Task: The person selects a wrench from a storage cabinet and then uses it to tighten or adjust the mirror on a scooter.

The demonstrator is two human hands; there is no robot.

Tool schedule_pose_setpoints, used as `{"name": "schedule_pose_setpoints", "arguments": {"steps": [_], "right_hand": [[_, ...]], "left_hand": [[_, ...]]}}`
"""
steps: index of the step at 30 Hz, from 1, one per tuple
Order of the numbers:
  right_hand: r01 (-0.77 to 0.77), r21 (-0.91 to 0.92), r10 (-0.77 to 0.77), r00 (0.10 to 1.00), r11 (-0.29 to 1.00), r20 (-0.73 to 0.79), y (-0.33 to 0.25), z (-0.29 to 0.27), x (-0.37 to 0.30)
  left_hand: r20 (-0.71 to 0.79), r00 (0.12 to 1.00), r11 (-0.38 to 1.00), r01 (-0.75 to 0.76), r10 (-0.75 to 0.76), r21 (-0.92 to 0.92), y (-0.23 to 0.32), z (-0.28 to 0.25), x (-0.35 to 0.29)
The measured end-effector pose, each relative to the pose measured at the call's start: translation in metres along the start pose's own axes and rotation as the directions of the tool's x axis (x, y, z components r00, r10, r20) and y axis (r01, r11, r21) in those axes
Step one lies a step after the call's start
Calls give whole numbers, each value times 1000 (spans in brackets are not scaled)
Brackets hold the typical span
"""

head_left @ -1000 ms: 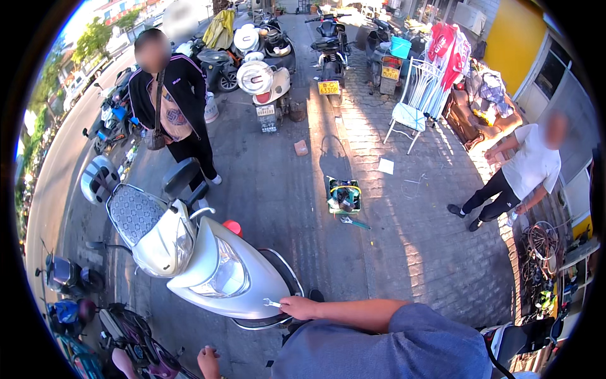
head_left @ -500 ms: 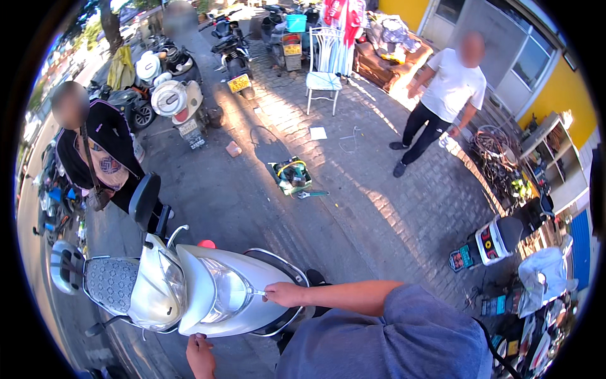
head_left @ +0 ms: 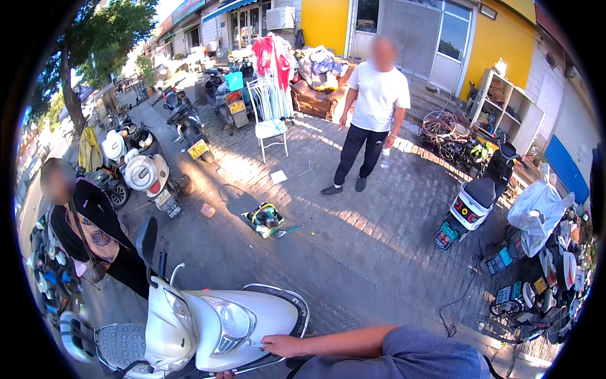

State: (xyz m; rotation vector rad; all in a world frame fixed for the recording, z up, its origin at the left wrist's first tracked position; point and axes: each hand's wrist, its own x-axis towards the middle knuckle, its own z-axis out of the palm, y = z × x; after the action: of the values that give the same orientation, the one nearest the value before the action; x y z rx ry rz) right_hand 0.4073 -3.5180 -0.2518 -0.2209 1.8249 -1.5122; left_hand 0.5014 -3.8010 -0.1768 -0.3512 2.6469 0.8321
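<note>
Right hand: white scooter blocks left and ahead; beyond its guard bar, open pavement up to green tool basket.

The right hand is bare, the short-sleeved shirt blue-grey.

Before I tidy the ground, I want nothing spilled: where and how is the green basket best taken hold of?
Probably by the yellow handle, from straight above: it looks arched over the contents, and the green basket sits upright and open-topped.
</note>
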Motion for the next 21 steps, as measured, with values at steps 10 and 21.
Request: {"name": "schedule_pose_setpoints", "arguments": {"steps": [10, 21], "right_hand": [[-73, 90, 80, 994, 993, -78, 31, 34, -20], [78, 113, -61, 987, 991, -150, -94, 67, 111]], "left_hand": [[-238, 969, 997, 51, -64, -60, -2, -40, -43], [-458, 809, 898, -184, 370, 400, -49, -229, 128]]}}
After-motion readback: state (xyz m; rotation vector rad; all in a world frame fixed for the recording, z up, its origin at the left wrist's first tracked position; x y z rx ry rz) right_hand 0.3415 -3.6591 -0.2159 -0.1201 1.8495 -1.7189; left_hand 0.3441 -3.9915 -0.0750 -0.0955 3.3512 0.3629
